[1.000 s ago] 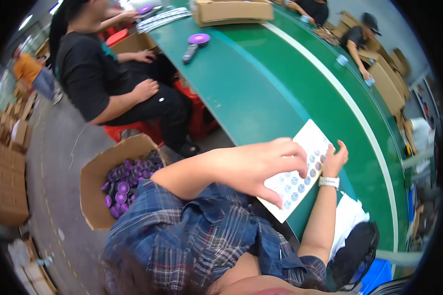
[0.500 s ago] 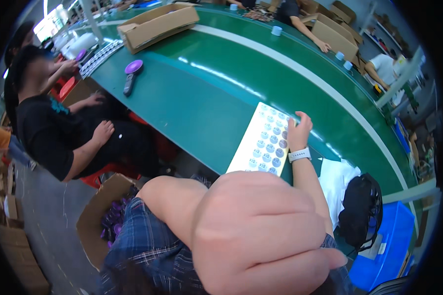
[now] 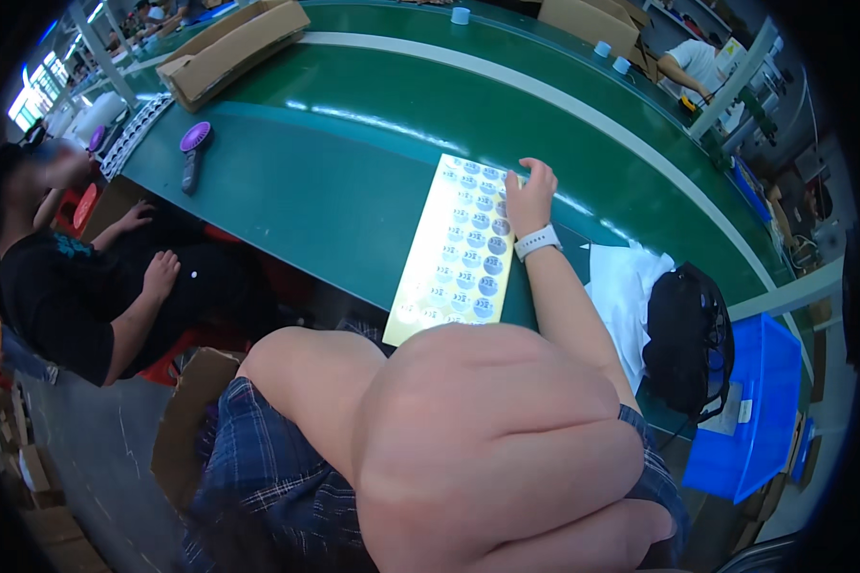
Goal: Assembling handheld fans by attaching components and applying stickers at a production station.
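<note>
Lower centre, the left hand (image 3: 502, 454) curls, contents hidden; upper centre, the right hand (image 3: 532, 198), loosely spread, meets the sheet (image 3: 430, 258).

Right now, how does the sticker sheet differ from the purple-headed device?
The sticker sheet is flat and pale; the purple-headed device has a round head and dark handle. The sheet looks larger than the device. The right hand is at the sheet's edge; none is at the device. Both lie on the green table.
</note>
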Available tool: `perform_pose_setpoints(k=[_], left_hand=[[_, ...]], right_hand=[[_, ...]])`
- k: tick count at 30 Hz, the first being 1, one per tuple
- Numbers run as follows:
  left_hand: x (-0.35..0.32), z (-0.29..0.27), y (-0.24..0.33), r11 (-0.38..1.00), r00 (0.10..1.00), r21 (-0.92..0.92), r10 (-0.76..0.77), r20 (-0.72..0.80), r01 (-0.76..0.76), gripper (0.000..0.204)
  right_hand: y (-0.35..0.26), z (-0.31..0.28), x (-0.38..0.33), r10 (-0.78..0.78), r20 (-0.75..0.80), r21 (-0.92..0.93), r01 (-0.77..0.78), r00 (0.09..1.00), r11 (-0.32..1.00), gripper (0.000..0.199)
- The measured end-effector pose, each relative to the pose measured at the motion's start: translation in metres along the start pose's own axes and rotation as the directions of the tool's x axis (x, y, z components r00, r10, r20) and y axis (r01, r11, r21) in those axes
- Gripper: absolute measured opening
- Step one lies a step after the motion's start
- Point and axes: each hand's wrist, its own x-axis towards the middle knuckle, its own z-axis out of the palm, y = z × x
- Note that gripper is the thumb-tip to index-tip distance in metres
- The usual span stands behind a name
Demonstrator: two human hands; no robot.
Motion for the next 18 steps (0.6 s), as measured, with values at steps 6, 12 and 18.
perform_pose_setpoints(k=[6, 12, 18], left_hand=[[0.002, 0.014, -0.014, 0.996, 0.998, -0.065, 0.058, 0.001, -0.058, 0.021], [-0.009, 0.021, -0.021, 0.957, 0.999, -0.289, 0.026, -0.036, -0.035, 0.021], [-0.023, 0.036, -0.032, 0.853, 0.99, -0.521, -0.073, -0.123, -0.002, 0.02]], right_hand=[[-0.009, 0.002, 0.003, 0.024, -0.023, 0.05, -0.023, 0.999, 0.998, 0.03], [-0.004, 0.004, 0.001, 0.044, -0.018, 0.058, -0.043, 0.999, 0.997, 0.029], [0.002, -0.001, 0.012, -0.003, -0.015, 0.055, 0.003, 1.0, 0.998, 0.029]])
